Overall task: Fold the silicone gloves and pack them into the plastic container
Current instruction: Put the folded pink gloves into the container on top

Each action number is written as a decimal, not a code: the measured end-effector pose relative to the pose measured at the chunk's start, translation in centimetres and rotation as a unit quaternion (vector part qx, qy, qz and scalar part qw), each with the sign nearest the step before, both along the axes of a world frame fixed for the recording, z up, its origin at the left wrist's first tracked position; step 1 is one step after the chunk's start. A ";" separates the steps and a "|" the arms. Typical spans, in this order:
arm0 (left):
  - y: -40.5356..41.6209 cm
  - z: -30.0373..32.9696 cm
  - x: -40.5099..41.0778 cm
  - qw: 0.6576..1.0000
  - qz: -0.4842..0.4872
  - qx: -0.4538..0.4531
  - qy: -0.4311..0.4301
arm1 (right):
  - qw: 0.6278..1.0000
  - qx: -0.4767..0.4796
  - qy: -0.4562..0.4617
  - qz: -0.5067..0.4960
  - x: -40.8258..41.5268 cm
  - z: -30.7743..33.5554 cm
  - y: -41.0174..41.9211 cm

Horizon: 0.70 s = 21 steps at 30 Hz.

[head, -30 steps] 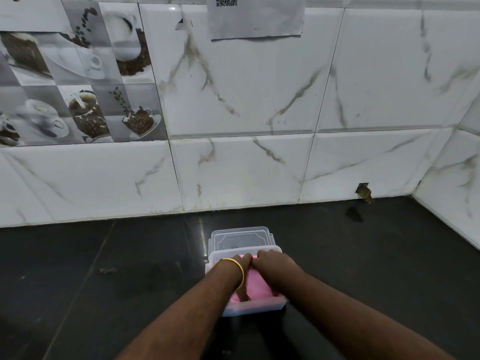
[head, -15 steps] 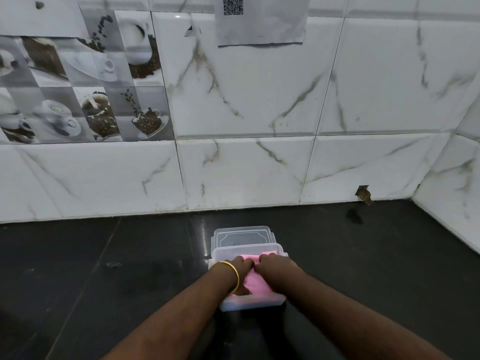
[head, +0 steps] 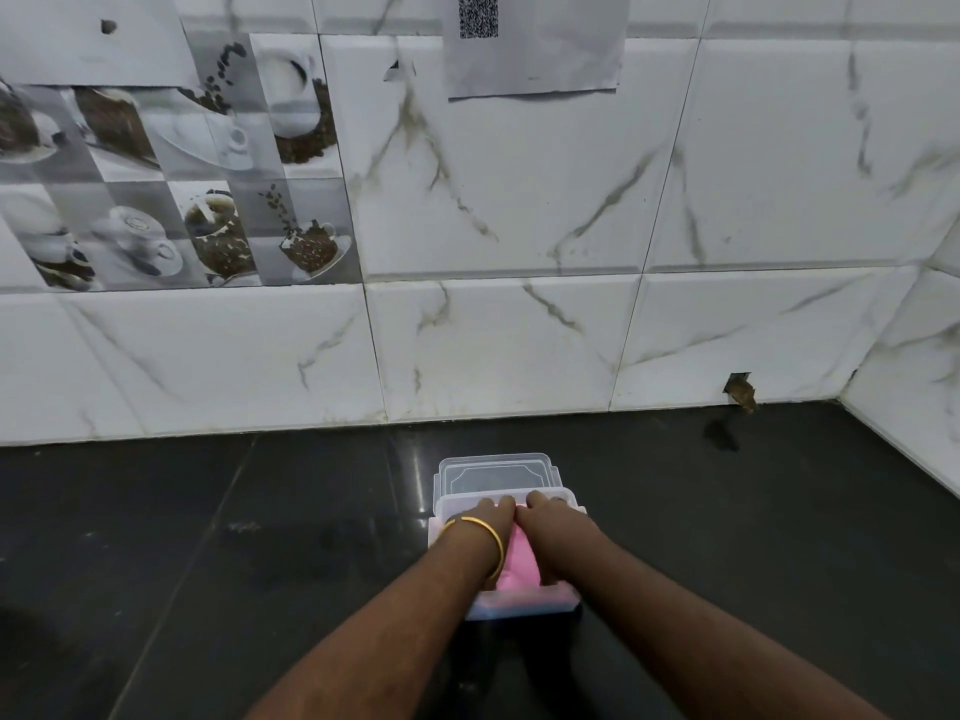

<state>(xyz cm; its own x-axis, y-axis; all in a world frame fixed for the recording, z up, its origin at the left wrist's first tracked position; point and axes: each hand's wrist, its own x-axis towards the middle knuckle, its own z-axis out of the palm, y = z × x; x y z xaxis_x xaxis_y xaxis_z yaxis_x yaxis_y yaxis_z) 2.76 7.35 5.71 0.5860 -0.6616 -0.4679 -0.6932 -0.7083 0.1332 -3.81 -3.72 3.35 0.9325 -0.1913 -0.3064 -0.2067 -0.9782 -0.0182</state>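
While the plastic container [head: 519, 608] sits on the tabletop [head: 208, 563], pink silicone gloves [head: 517, 563] are pressed down by left hand [head: 483, 522] and right hand [head: 548, 522], finger positions hidden.

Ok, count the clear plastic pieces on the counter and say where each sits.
2. The plastic container sits on the dark counter under both hands, with pink gloves inside. The lid lies just behind it, toward the wall. Nothing else plastic shows.
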 end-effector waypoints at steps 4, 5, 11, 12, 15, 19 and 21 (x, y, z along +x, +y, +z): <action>-0.3 -0.7 0.2 1.000 0.006 -0.003 0.011 | 1.000 -0.002 -0.017 0.001 0.2 -1.1 0.1; -0.4 -0.9 0.3 1.000 0.005 -0.004 0.013 | 1.000 -0.002 -0.021 0.001 0.2 -1.4 0.0; 0.0 -1.5 0.8 1.000 -0.001 -0.017 0.024 | 1.000 -0.003 -0.017 0.004 0.4 -1.3 0.0; 0.2 -1.4 0.9 0.999 -0.005 -0.021 0.025 | 1.000 -0.003 -0.016 0.004 0.4 -1.1 -0.1; 0.9 -1.1 1.0 0.999 -0.016 -0.025 0.028 | 1.000 -0.009 -0.010 0.006 0.3 -0.8 0.0; 1.1 -0.5 0.8 0.999 -0.035 -0.013 0.027 | 1.000 -0.007 0.004 0.010 0.3 -1.0 0.1; 1.0 0.0 1.1 0.998 -0.062 0.017 0.016 | 1.000 -0.004 0.027 0.015 0.7 -0.8 -0.3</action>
<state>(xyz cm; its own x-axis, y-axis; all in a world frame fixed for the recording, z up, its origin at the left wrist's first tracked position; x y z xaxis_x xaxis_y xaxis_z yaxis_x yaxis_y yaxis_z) 3.86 8.34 5.71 0.4859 -0.7108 -0.5087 -0.7714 -0.6224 0.1328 -3.16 -3.99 2.55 0.9199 -0.1666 -0.3551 -0.1782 -0.9840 -0.0001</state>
